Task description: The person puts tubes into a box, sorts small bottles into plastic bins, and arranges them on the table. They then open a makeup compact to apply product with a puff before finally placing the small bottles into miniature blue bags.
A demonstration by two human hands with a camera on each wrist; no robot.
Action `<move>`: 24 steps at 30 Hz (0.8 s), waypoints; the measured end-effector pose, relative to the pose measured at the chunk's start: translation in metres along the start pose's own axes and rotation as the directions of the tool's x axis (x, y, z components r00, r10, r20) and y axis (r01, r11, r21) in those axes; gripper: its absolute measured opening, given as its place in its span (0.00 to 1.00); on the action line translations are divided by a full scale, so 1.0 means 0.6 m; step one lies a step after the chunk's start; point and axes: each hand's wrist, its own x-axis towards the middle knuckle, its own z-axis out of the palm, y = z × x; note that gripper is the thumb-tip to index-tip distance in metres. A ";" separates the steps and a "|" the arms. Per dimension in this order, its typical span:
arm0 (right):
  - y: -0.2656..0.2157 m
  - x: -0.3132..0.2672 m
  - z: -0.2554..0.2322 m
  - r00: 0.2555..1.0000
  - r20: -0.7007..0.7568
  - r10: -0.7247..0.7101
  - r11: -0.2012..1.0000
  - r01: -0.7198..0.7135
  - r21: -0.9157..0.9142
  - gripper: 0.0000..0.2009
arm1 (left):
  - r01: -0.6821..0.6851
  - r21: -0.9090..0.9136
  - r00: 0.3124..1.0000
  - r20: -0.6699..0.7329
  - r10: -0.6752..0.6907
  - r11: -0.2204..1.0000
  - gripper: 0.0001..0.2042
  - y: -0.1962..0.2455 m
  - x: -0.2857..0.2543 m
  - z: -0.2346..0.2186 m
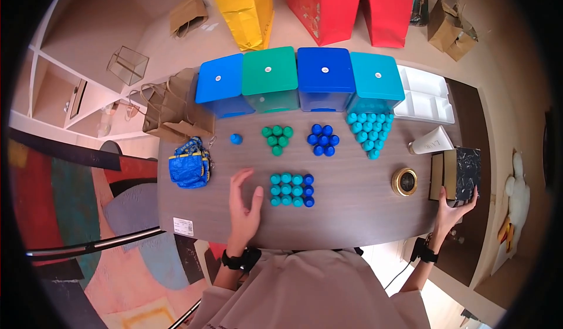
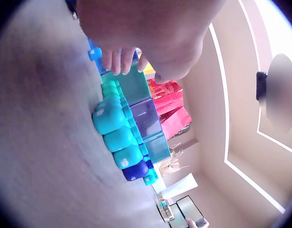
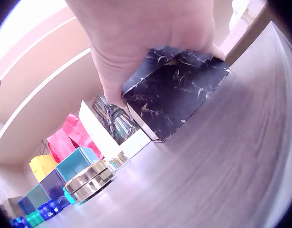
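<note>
My right hand (image 1: 454, 214) grips a black marbled box (image 1: 467, 173) at the table's right side, thumb on one side and fingers on the other. In the right wrist view the box (image 3: 179, 97) sits at the tabletop under the palm. My left hand (image 1: 244, 208) is held over the table with fingers spread and nothing in it. Just right of it stands a block of small rounded pieces (image 1: 286, 191), turquoise with a dark blue column at the right. Behind are a lone blue piece (image 1: 236, 139), a green group (image 1: 277, 139), a dark blue group (image 1: 323, 140) and a turquoise triangle (image 1: 372, 134).
Along the back stand blue (image 1: 220, 79), green (image 1: 270, 73), dark blue (image 1: 325, 73) and turquoise (image 1: 377, 76) bins, beside a white divided tray (image 1: 423, 97). A white tube (image 1: 433, 141) and gold round jar (image 1: 404, 182) lie near the box. A small blue bag (image 1: 189, 164) sits left.
</note>
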 end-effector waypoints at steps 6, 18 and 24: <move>-0.014 -0.004 -0.019 0.997 0.076 0.027 0.999 -0.024 -0.039 0.56 | 0.024 -0.244 0.992 0.128 0.008 0.969 0.18 -0.032 0.015 0.036; -0.265 -0.301 0.105 0.905 0.421 -0.058 0.993 0.008 0.120 0.42 | 0.075 -0.293 0.989 0.146 -0.033 0.953 0.18 -0.061 0.019 0.030; -0.324 -0.303 0.157 0.775 0.622 -0.111 0.991 0.035 0.132 0.31 | 0.142 -0.430 0.988 0.116 -0.101 0.892 0.21 -0.075 0.017 0.029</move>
